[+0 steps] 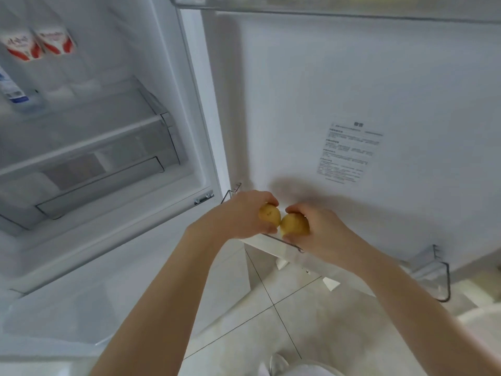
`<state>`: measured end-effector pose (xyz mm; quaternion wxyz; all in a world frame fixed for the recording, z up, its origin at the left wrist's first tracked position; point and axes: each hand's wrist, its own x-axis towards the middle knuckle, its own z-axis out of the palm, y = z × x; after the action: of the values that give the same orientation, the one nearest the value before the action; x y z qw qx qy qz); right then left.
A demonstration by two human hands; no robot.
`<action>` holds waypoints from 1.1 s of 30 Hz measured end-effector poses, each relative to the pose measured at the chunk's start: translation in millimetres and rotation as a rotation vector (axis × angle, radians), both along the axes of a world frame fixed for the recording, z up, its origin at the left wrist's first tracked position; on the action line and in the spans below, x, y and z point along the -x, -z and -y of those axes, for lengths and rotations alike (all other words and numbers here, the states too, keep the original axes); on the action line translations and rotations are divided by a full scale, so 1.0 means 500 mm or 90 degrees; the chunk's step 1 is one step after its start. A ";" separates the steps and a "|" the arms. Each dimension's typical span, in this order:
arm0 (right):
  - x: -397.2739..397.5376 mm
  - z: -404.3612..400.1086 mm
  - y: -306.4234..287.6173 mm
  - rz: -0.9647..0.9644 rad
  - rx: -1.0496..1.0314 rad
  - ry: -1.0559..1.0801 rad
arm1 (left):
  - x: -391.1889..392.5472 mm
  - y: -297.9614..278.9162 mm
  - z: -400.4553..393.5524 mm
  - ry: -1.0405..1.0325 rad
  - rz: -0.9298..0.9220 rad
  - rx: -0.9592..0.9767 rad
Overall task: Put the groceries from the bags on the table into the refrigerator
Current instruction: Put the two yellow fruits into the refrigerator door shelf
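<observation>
The fridge (189, 109) stands open, its door (352, 104) swung wide to the right. Both of the person's arms reach toward the foot of that door, where a clear bin (442, 270) runs along the bottom edge.

The left hand (244, 215) is curled round a yellow fruit (269, 213), fingers over the top and thumb beneath. The right hand (322, 234) grips a second fruit (294, 224) the same way. The two fruits touch, or very nearly do, side by side between the hands. They sit right at the near rim of the bin, just above it; whether they rest on anything inside I cannot tell, since the hands cover that part. The part of the bin that shows, out to the right, has nothing visible in it.

Inside the fridge, two white and red cartons (38, 44) stand together on an upper shelf at the back left. Below them, at the left edge, a blue and white bottle (13, 90) leans or lies on the next shelf. Further down is a clear drawer (103, 183), shut; something pale shows through its front, too blurred to name.

A printed label (349, 153) is stuck on the door's inner face, above and to the right of the hands. Another door shelf (325, 4) crosses the top of the view. Pale floor tiles (271, 321) lie below.
</observation>
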<state>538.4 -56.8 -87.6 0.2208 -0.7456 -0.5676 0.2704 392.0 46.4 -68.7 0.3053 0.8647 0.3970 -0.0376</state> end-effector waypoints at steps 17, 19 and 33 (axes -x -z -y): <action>0.042 0.025 -0.026 0.041 -0.041 0.042 | 0.020 0.004 0.020 -0.079 -0.008 -0.074; 0.050 0.041 -0.032 0.061 -0.091 0.068 | 0.038 -0.004 0.036 -0.070 0.044 -0.118; 0.142 0.250 0.000 0.089 -0.299 0.191 | 0.114 0.040 0.237 -0.086 0.492 -0.004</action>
<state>467.6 -182.1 -87.4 0.3853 -0.7668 -0.5116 0.0439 335.2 -71.9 -88.5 0.4313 0.7881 0.3088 0.3122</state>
